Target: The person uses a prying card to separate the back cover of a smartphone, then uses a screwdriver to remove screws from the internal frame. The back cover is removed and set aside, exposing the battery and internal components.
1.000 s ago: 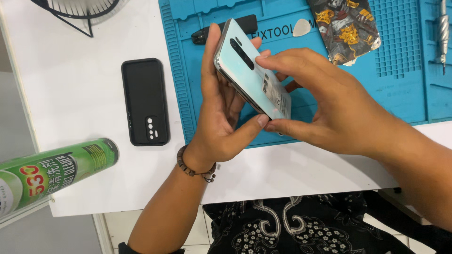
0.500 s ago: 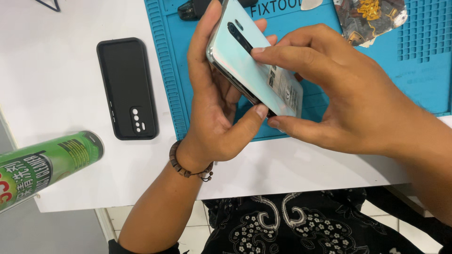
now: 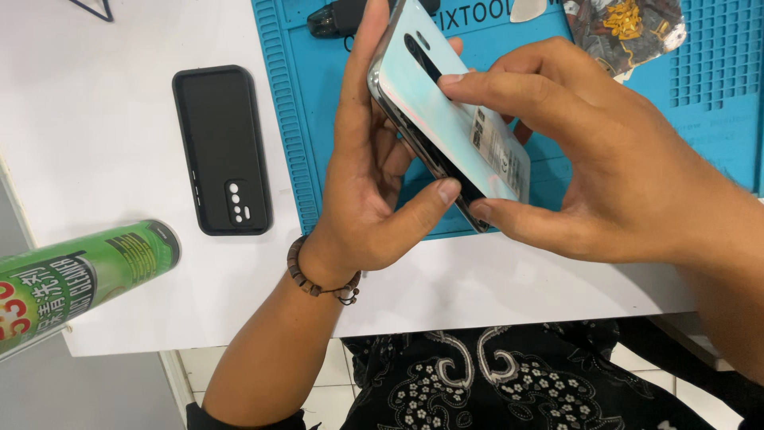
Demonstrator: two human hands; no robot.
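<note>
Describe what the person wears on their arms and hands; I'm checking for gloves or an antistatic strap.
No gloves: both hands are bare. The left hand has a brown beaded bracelet at the wrist and a dark sleeve edge near the elbow. The right hand shows nothing worn.

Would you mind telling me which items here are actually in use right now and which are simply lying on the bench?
In use:
- pale phone, held back-side up over the blue mat
- left hand, gripping it
- right hand, pinching its edge

Lying about:
- black phone case
- green spray can
- foil bag
- black tool
</note>
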